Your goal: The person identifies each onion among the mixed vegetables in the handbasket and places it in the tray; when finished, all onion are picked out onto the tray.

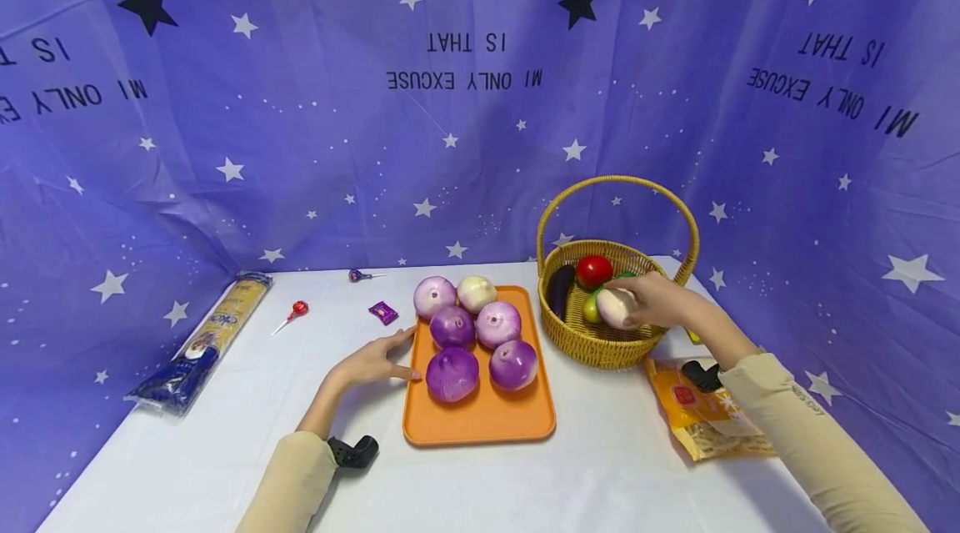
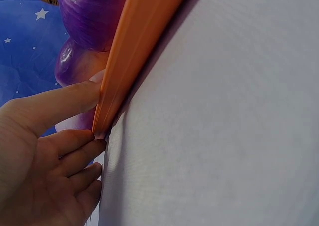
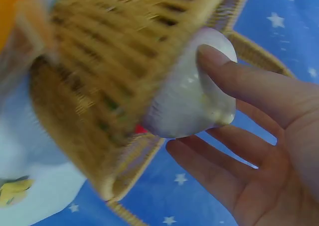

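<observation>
My left hand (image 1: 396, 354) lies flat on the white table with straight fingers touching the left rim of the orange tray (image 1: 480, 423); in the left wrist view my left hand (image 2: 65, 136) has its fingertips against that rim (image 2: 130, 52). Several purple and pale onions (image 1: 452, 373) sit on the tray. My right hand (image 1: 647, 299) grips a pale onion (image 1: 615, 307) over the wicker basket (image 1: 600, 343). The right wrist view shows my right hand (image 3: 219, 106) with its thumb and fingers curled round the onion (image 3: 187, 104) beside the basket wall (image 3: 114, 61).
In the basket lie a red tomato (image 1: 594, 270), a dark eggplant (image 1: 559, 289) and a green piece. A pasta packet (image 1: 206, 341), two lollipops (image 1: 294, 312), a purple candy (image 1: 383, 313) and a yellow packet (image 1: 701, 418) lie on the table. A starry backdrop encloses it.
</observation>
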`<action>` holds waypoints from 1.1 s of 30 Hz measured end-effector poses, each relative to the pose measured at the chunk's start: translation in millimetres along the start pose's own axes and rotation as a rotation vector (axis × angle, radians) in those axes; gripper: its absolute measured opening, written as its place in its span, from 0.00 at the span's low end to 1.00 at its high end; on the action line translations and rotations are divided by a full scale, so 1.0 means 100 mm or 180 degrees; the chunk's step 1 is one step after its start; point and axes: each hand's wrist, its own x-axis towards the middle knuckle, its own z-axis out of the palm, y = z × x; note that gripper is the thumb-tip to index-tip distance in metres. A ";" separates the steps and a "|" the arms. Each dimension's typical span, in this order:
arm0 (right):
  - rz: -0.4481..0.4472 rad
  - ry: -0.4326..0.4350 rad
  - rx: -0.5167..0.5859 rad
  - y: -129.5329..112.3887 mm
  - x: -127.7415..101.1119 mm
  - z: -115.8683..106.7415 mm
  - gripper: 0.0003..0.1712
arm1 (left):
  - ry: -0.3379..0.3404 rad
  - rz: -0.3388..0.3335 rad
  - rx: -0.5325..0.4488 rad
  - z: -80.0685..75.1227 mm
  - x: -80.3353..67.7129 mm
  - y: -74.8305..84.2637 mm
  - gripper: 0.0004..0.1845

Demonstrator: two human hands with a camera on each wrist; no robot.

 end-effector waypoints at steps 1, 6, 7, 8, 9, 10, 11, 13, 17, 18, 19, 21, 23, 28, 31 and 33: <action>-0.0030 0.0094 0.0016 -0.04 -0.01 -0.01 0.34 | 0.0002 -0.0011 0.0001 0.01 0.00 0.00 0.50; -0.0201 0.0610 0.0052 -0.25 -0.09 -0.05 0.35 | -0.0016 -0.0083 -0.0024 0.00 -0.02 0.00 0.50; -0.0236 0.0700 0.0078 -0.31 -0.11 -0.06 0.36 | -0.0017 -0.0081 -0.0032 0.00 -0.02 0.01 0.50; -0.0269 0.0772 0.0103 -0.36 -0.13 -0.06 0.36 | -0.0019 -0.0078 -0.0037 -0.01 -0.01 0.01 0.50; -0.0306 0.0836 0.0138 -0.41 -0.14 -0.06 0.37 | -0.0021 -0.0084 -0.0049 -0.01 -0.01 0.01 0.50; -0.0346 0.0889 0.0168 -0.47 -0.16 -0.06 0.37 | -0.0021 -0.0094 -0.0059 -0.01 -0.01 0.01 0.50; -0.0390 0.0933 0.0200 -0.53 -0.17 -0.05 0.38 | -0.0024 -0.0099 -0.0061 -0.01 0.00 0.01 0.50; -0.0478 0.0977 0.0270 -0.63 -0.19 -0.01 0.38 | -0.0023 -0.0101 -0.0065 -0.01 0.00 -0.01 0.50; -0.0563 0.0967 0.0344 -0.81 -0.20 0.10 0.39 | -0.0026 -0.0108 -0.0059 0.00 0.00 -0.03 0.50; -0.0606 0.0975 0.0375 -0.85 -0.19 0.13 0.39 | -0.0021 -0.0105 -0.0065 0.00 0.00 -0.03 0.50; -0.0639 0.0987 0.0396 -0.89 -0.18 0.16 0.39 | -0.0015 -0.0100 -0.0073 0.00 0.00 -0.03 0.50; -0.0742 0.1015 0.0448 -0.96 -0.16 0.22 0.39 | -0.0003 -0.0088 -0.0075 0.00 0.00 -0.02 0.50; -0.0859 0.1030 0.0523 -1.04 -0.14 0.28 0.39 | 0.0001 -0.0088 -0.0078 0.00 -0.01 -0.03 0.50; -0.1068 0.0977 0.0641 -1.24 -0.09 0.41 0.38 | -0.0017 -0.0117 -0.0064 -0.01 -0.02 -0.02 0.50; -0.1142 0.0922 0.0676 -1.34 -0.08 0.47 0.37 | -0.0025 -0.0080 -0.0019 -0.02 -0.01 -0.02 0.51; -0.1145 0.0864 0.0707 -1.40 -0.07 0.51 0.37 | -0.0029 -0.0070 -0.0004 -0.01 0.01 -0.02 0.51</action>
